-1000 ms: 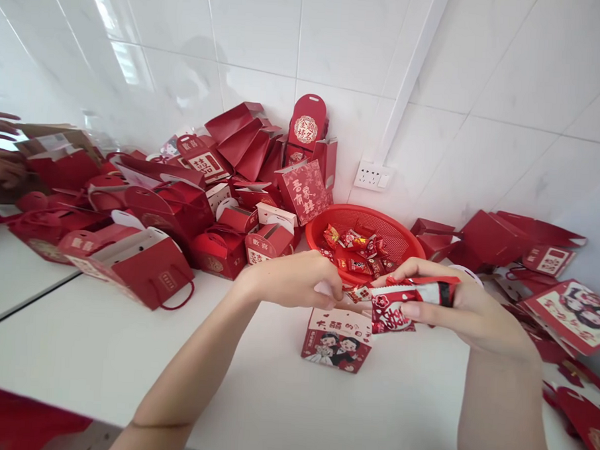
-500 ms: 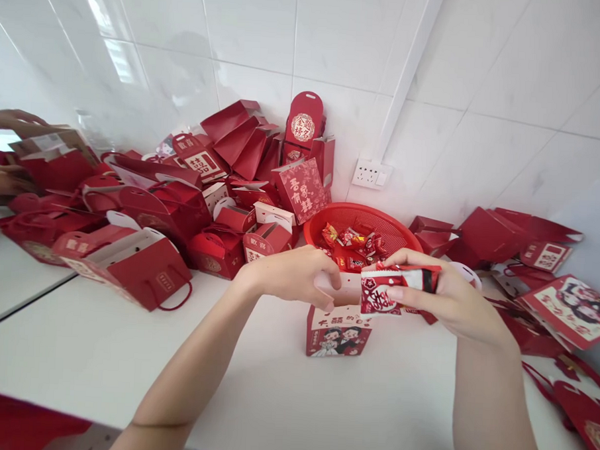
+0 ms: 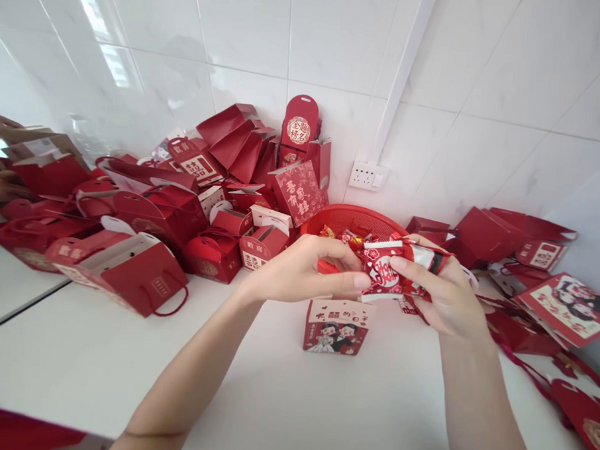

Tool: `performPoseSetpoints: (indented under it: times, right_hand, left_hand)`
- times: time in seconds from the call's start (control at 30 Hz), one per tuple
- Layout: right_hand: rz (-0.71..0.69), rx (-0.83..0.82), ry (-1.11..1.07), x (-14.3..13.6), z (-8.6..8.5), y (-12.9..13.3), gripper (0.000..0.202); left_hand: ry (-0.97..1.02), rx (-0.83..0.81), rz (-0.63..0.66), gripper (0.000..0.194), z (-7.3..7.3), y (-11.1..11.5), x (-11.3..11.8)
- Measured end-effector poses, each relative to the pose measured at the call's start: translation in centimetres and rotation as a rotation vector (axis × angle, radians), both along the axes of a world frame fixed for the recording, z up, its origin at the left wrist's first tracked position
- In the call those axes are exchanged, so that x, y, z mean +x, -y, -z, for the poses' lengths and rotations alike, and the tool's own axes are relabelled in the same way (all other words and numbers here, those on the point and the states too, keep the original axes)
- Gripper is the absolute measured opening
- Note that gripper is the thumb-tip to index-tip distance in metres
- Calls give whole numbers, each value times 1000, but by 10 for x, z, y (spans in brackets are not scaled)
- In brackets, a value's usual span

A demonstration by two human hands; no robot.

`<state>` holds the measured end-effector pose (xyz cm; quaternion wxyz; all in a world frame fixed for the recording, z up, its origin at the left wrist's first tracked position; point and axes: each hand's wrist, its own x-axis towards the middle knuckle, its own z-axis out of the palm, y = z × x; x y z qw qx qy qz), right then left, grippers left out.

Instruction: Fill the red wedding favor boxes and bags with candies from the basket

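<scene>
Both my hands meet at one packet, raised on the near side of the basket, up and right of the box. My right hand pinches it, thumb across its front; my left hand, thumb and forefinger slightly parted, meets its left edge, gripping or not I cannot tell.

A red packet, printed in white with pale serrated ends, is held raised just right of centre; a red, white and black wrapper is held beside it. A couple-printed carton is stood upright at lower centre.
</scene>
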<state>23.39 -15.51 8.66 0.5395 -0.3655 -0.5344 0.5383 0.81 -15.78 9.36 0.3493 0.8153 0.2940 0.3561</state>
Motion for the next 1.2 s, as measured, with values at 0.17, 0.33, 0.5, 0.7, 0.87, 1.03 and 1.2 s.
performPoseSetpoints:
  times: [0.17,0.33,0.5,0.7,0.87,1.03,1.2]
  right_hand:
    - [27,24,-42,-4,3,-2,35]
    - [60,83,-108,-8,5,-4,42]
    - [54,55,-126,-16,10,-2,53]
    - [65,68,-144,-16,8,0,53]
    - [51,42,-127,-12,3,0,48]
    - [17,-13,-147,-7,3,-3,45]
    - [36,-88,-216,-5,3,-5,57]
  left_hand:
    - [111,-8,-121,47,11,0,19]
    - [231,136,-321,50,17,-1,28]
    - [347,163,-458,48,20,1,32]
    - [467,-36,-308,44,16,1,33]
    - [527,-174,-231,42,15,-1,35]
    - [445,-100,-316,44,15,0,32]
    - [444,-85,-348,45,9,2,30]
